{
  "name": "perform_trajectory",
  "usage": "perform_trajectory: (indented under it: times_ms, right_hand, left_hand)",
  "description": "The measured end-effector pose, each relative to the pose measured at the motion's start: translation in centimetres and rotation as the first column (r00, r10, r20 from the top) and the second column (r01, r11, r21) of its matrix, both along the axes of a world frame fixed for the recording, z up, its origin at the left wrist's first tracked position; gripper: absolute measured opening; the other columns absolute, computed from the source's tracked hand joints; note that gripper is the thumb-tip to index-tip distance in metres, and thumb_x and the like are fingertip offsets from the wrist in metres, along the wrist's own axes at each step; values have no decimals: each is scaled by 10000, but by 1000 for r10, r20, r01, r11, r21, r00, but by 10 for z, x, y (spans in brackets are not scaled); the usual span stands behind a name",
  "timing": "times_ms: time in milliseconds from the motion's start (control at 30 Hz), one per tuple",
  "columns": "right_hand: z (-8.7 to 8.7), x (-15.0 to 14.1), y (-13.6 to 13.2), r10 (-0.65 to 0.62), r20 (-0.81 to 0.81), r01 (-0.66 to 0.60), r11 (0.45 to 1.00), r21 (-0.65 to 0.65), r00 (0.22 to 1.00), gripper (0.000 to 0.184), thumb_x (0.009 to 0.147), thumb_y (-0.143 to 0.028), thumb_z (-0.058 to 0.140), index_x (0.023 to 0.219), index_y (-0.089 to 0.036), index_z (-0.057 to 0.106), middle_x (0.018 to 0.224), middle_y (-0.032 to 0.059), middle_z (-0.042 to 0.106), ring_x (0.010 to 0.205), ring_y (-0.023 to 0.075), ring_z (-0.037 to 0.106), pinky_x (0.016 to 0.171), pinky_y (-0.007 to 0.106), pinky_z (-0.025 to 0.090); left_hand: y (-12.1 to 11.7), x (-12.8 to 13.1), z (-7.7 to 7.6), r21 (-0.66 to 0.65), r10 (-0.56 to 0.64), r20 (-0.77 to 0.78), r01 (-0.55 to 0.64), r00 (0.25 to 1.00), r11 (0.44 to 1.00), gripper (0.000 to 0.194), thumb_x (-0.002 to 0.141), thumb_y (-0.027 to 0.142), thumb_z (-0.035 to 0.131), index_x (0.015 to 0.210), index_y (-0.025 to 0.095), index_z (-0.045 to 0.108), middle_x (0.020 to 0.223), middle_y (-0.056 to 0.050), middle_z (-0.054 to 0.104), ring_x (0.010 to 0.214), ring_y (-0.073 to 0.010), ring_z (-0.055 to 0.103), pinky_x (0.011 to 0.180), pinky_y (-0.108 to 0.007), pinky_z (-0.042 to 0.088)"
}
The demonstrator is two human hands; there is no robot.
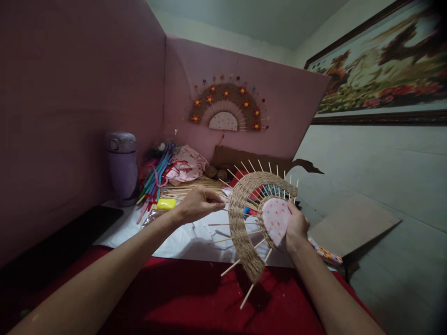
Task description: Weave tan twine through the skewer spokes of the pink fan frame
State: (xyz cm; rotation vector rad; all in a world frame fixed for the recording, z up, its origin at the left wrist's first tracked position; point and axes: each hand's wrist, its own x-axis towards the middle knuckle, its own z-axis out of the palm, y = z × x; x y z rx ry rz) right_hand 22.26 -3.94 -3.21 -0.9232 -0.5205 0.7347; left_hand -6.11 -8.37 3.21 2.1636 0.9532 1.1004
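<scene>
A half-round woven fan piece (238,223) is held up over the table and tilted. Its braided twine band is threaded by thin wooden sticks (219,225) that radiate outward. At its centre sits a white half-disc of cloth with pink dots (275,219), edged in twine. My right hand (297,227) grips this cloth centre along its straight side, thumb on the front. My left hand (200,204) is closed in a pinch at the band's outer left edge, on the end of one stick; the fingertips partly hide it.
A purple bottle (122,168) stands at the left, beside bundled pipe cleaners (161,172), dotted cloth (188,163) and a yellow packet (165,204). Loose sticks (190,187) lie behind my left hand. A similar flower-decorated half-round piece (223,100) hangs on the pink board. Cardboard (356,230) leans at right.
</scene>
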Motion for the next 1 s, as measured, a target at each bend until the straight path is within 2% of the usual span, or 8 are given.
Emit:
perform_trajectory:
  times_ms: [100, 233, 367, 467, 767, 1000]
  right_hand:
    - [2, -1, -1, -101, 15, 102, 993, -68, 995, 230, 620, -312, 708, 705, -150, 570, 558, -35, 595, 505, 143, 577, 454, 251, 503]
    - [8, -7, -5, -142, -4, 141, 982, -126, 990, 224, 603, -303, 715, 678, -139, 582, 583, -29, 602, 524, 137, 582, 460, 241, 502]
    - [13, -12, -9, -120, -24, 115, 982, -149, 992, 199, 604, -282, 706, 668, -133, 591, 601, -23, 609, 519, 128, 574, 455, 233, 495]
    - [13, -12, -10, -116, -33, 109, 982, -155, 993, 182, 609, -268, 703, 658, -130, 595, 603, -17, 611, 521, 126, 573, 451, 224, 488]
    - [11, -12, -8, -112, -32, 107, 985, -134, 993, 192, 641, -284, 694, 673, -124, 592, 591, -19, 609, 516, 128, 575, 467, 232, 496]
    - [11, -11, -9, -131, 8, 130, 979, -157, 991, 195, 623, -285, 701, 644, -135, 580, 565, -34, 584, 501, 122, 552, 421, 214, 461]
  left_hand:
    - [1, 0, -3, 43, 16, -23, -15, 1000, 999, 203, 729, 258, 591, 766, 109, 724, 635, -47, 665, 557, -96, 525, 499, -201, 364]
    - [-2, 0, -2, 198, 81, -109, -58, 991, 979, 170, 745, 230, 579, 788, 159, 727, 661, -30, 665, 586, -102, 543, 534, -211, 370]
    - [-7, 2, 1, 395, 181, -228, -79, 957, 915, 158, 759, 213, 570, 733, 188, 724, 634, -10, 618, 560, -92, 504, 546, -223, 350]
    - [-9, 3, 1, 492, 246, -272, -85, 930, 866, 169, 772, 208, 562, 717, 191, 721, 646, -12, 608, 579, -98, 506, 559, -233, 340]
    - [-10, 6, -3, 581, 307, -342, -57, 888, 812, 186, 785, 221, 548, 682, 200, 702, 631, -1, 611, 569, -103, 507, 532, -241, 298]
    - [-13, 8, -4, 563, 296, -375, -39, 879, 826, 203, 796, 246, 536, 673, 196, 690, 636, 2, 620, 553, -95, 507, 523, -235, 291]
